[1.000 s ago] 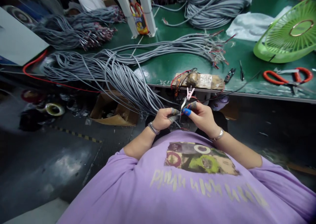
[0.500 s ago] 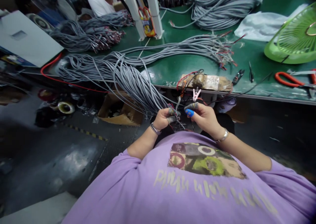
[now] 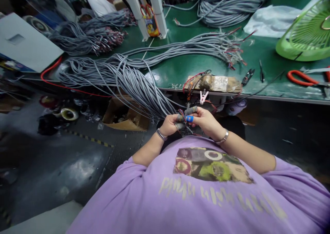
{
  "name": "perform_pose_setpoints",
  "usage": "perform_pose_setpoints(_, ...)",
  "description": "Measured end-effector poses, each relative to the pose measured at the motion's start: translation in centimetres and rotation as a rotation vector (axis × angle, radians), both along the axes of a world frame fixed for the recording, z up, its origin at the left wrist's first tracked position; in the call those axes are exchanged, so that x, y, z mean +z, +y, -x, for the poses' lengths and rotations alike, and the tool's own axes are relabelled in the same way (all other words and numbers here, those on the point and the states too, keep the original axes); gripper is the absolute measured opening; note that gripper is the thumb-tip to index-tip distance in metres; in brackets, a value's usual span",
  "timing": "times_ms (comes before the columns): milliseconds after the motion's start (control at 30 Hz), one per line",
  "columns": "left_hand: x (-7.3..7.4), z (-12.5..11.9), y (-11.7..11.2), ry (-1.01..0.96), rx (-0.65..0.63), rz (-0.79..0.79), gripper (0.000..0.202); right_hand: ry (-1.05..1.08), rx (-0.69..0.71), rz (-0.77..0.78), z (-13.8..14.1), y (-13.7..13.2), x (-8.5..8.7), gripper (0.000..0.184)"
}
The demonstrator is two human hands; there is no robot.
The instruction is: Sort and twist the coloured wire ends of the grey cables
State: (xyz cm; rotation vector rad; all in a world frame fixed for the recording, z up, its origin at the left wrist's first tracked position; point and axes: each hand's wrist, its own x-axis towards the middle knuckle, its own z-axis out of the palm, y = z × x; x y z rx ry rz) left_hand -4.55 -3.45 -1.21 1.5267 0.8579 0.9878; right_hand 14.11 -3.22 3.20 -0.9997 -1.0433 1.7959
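Note:
My left hand (image 3: 171, 124), with grey finger covers on, pinches the stripped end of a grey cable, where thin coloured wires (image 3: 182, 114) fan out. Fingers closed, my right hand (image 3: 201, 120) meets it at those wires; a blue wrap covers its thumb and a grey cover one finger. The thumb and finger press on the wires, though their tips partly hide what they grip. From the table a thick bundle of grey cables (image 3: 139, 86) hangs down to my left hand. Just beyond my hands, a pink clip (image 3: 204, 97) sits at the table's front edge.
A taped wooden block (image 3: 219, 84) lies along the green table's (image 3: 175, 69) edge. Right of it are small nippers (image 3: 248, 77), orange-handled scissors (image 3: 303, 78) and a green fan (image 3: 304, 34). More cable coils (image 3: 234, 3) lie behind. An open cardboard box (image 3: 126, 119) stands below; a person is at the back left.
My right hand has moved left and now touches the wires at my left hand, closing the gap between them. The left hand has stayed nearly in place; the view has shifted slightly.

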Motion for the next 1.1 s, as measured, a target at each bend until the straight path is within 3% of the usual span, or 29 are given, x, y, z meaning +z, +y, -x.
perform_pose_setpoints(367, -2.1, -0.2, 0.1, -0.006, 0.158, -0.064, 0.033, -0.023, -0.092, -0.115, -0.1, -0.3, 0.2, 0.039)
perform_pose_setpoints(700, -1.1, -1.0, -0.3, -0.138, 0.212, 0.017, 0.039, 0.074, -0.078, -0.092, 0.0, -0.1, 0.0, 0.037)
perform_pose_setpoints(1100, -2.1, -0.6, -0.3, -0.113, 0.201, 0.021, 0.038, 0.016, -0.056, -0.077, 0.1, 0.0, 0.2, 0.038)
